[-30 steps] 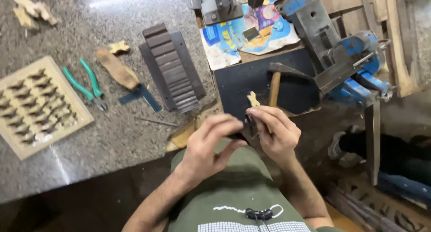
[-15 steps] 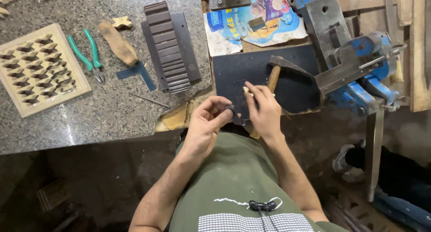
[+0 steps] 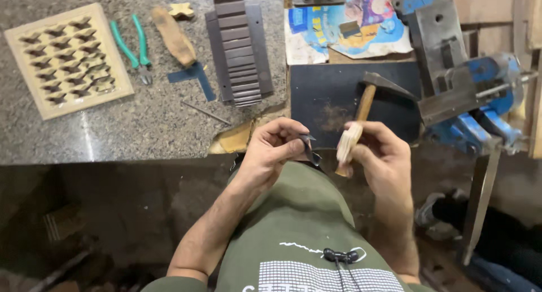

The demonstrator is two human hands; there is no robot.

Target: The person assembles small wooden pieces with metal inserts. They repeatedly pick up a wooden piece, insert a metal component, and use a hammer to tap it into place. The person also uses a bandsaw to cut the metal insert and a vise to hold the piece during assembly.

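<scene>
Both hands are working apart now, having been huddled together: left hand pinching a dark piece, right hand gripping a pale block at 3 o'clock of it, hammer beyond.

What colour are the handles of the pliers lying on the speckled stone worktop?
Green, clearest in the head view: pliers' handles.

Speckled stone benchtop, pale bare-wood piece, wooden-handled metal hammer, blue painted metal vise.

Granite bench: carved wooden panel, green-handled pliers, ridged dark block, hammer on dark mat, blue vise.
</scene>
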